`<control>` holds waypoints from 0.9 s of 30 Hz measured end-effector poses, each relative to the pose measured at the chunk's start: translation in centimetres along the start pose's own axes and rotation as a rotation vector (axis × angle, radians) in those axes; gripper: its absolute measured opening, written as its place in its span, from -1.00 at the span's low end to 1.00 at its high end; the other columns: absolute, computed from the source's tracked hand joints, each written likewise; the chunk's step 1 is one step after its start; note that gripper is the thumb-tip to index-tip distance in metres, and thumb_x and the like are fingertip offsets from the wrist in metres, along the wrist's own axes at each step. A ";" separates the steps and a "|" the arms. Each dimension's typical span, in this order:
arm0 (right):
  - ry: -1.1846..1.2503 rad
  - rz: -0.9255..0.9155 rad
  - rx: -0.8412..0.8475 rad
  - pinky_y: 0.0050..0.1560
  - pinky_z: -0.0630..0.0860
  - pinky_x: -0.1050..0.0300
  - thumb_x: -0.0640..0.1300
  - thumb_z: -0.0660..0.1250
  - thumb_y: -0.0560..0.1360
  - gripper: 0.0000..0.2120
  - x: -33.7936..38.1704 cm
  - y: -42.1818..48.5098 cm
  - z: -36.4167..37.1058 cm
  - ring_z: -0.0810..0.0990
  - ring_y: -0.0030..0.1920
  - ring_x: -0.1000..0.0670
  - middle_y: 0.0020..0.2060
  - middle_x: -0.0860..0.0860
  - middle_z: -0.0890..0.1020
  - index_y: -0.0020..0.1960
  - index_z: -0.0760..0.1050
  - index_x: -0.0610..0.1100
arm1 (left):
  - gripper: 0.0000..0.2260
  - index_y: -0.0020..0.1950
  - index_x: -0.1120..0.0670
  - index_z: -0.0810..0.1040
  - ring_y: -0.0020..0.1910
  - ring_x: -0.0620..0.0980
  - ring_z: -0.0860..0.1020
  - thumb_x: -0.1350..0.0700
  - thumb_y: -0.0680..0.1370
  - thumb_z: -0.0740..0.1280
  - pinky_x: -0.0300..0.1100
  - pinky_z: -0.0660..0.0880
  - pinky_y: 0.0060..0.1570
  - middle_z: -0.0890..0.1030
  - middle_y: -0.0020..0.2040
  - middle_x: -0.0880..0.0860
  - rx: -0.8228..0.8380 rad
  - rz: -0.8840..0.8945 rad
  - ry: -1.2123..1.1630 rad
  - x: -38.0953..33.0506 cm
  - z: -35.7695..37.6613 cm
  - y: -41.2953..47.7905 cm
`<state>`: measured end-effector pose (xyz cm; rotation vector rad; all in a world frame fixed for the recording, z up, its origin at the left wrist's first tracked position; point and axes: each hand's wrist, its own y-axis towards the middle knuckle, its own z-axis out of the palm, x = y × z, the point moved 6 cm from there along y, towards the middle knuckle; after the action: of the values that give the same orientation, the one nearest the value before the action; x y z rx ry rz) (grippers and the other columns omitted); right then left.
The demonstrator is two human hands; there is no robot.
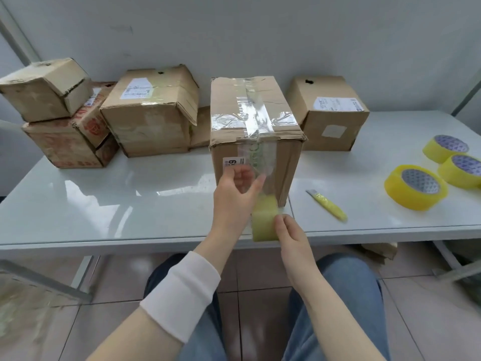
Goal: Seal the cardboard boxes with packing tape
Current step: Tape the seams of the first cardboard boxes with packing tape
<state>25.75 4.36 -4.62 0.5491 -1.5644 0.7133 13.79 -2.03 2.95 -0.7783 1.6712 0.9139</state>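
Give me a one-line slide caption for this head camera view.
Both hands, left hand and right hand, pull tape from a roll down the front of a cardboard box.

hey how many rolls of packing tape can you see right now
4. One roll is in the right hand at the table's near edge. Three lie at the table's right end: the nearest roll, one behind it, and one cut off by the frame.

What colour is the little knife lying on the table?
Yellow handle, grey blade: the small utility knife, clearest in the head view.
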 end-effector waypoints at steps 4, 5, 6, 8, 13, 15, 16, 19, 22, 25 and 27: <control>-0.023 -0.022 0.046 -0.20 0.39 0.50 -0.01 0.15 0.60 -0.77 -0.2 0.2 -0.8 0.50 -0.24 0.26 -0.25 0.14 0.57 -0.11 0.49 -0.10 | -0.82 -0.07 -0.04 0.48 -0.10 -0.06 0.58 0.08 0.45 0.46 -0.08 0.56 0.01 0.57 -0.08 -0.03 -0.042 -0.037 -0.039 0.9 0.1 0.5; -0.014 -0.028 0.047 -0.20 0.39 0.51 -0.01 0.16 0.60 -0.79 -0.1 0.4 -1.2 0.52 -0.23 0.28 -0.27 0.18 0.59 -0.11 0.50 -0.06 | -0.81 -0.06 -0.04 0.48 -0.09 -0.05 0.58 0.10 0.45 0.46 -0.04 0.57 0.02 0.57 -0.06 0.00 -0.029 -0.056 -0.057 1.2 0.5 0.4; -0.013 -0.041 0.023 -0.18 0.40 0.50 -0.02 0.18 0.59 -0.81 -0.1 0.8 -2.0 0.53 -0.20 0.27 -0.26 0.21 0.60 -0.12 0.50 -0.03 | -0.80 -0.05 -0.04 0.48 -0.10 -0.05 0.59 0.13 0.45 0.46 -0.02 0.57 0.03 0.58 -0.06 0.01 -0.018 -0.078 -0.079 1.5 0.8 0.4; -0.091 -0.104 -0.130 -0.11 0.41 0.45 -0.05 0.23 0.57 -0.89 0.3 1.9 -4.8 0.56 -0.07 0.18 -0.18 0.19 0.63 -0.10 0.50 0.01 | -0.81 -0.04 -0.02 0.49 -0.14 -0.10 0.59 0.19 0.47 0.44 -0.08 0.57 0.03 0.58 -0.09 0.00 0.003 -0.096 -0.136 2.1 1.2 0.3; -0.953 -0.092 -0.466 0.17 0.23 0.12 -0.09 0.25 0.56 -0.66 -0.5 6.8 -12.3 0.36 0.22 -0.16 0.19 -0.15 0.48 0.28 0.44 -0.21 | -0.91 -0.06 0.04 0.55 -0.14 -0.14 0.60 0.23 0.52 0.36 -0.34 0.52 -0.11 0.63 -0.15 -0.02 0.039 -0.096 -0.214 2.6 1.3 0.8; -1.152 0.031 -0.415 0.15 0.28 0.07 -0.04 0.22 0.57 -0.63 -1.7 8.2 -13.1 0.29 0.22 -0.18 0.24 -0.18 0.42 0.31 0.42 -0.21 | -0.92 -0.07 0.07 0.55 -0.20 -0.17 0.60 0.23 0.55 0.32 -0.36 0.51 -0.18 0.64 -0.22 -0.03 0.027 -0.094 -0.255 2.6 1.3 0.8; -1.199 0.056 -0.391 0.14 0.30 0.07 -0.04 0.22 0.57 -0.64 -2.0 8.7 -13.2 0.29 0.21 -0.18 0.23 -0.17 0.42 0.29 0.43 -0.22 | -0.92 -0.08 0.08 0.55 -0.24 -0.19 0.59 0.24 0.56 0.30 -0.37 0.51 -0.21 0.64 -0.25 -0.04 0.021 -0.088 -0.264 2.6 1.4 0.9; -1.122 0.045 -0.381 0.07 0.35 0.05 -0.13 0.25 0.55 -0.75 -1.8 9.4 -13.4 0.35 0.16 -0.16 0.12 -0.16 0.46 0.18 0.44 -0.21 | -0.90 -0.11 0.06 0.55 -0.26 -0.20 0.58 0.22 0.57 0.29 -0.38 0.50 -0.21 0.64 -0.31 -0.09 -0.007 -0.071 -0.251 2.7 1.3 1.0; -0.751 0.059 -0.383 -0.21 0.38 0.09 -0.27 0.19 0.55 -0.92 -0.4 8.9 -13.7 0.48 -0.06 -0.11 -0.03 -0.12 0.55 0.02 0.33 -0.15 | -0.89 -0.13 0.01 0.56 -0.23 -0.20 0.60 0.18 0.56 0.31 -0.34 0.50 -0.14 0.65 -0.29 -0.12 -0.044 -0.064 -0.236 2.9 1.1 1.1; -0.483 -0.129 -0.349 -0.34 0.39 0.28 -0.22 0.20 0.57 -0.91 3.2 7.2 -12.2 0.51 -0.23 0.14 -0.07 -0.05 0.62 0.01 0.30 -0.09 | -0.89 -0.16 -0.03 0.56 -0.17 -0.18 0.62 0.13 0.55 0.33 -0.31 0.47 -0.07 0.65 -0.27 -0.15 -0.085 -0.049 -0.223 2.9 1.0 1.1; -0.385 -0.352 -0.339 -0.35 0.37 0.47 -0.14 0.23 0.57 -0.93 6.9 5.4 -10.5 0.50 -0.25 0.25 -0.15 0.04 0.61 0.00 0.33 -0.02 | -0.89 -0.16 -0.05 0.55 -0.15 -0.19 0.61 0.10 0.55 0.33 -0.34 0.46 -0.07 0.65 -0.27 -0.17 -0.099 -0.038 -0.205 3.0 1.1 1.0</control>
<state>28.40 16.04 1.94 0.7094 -1.8321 0.0693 12.73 -0.75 0.04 -0.7532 1.4376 1.0209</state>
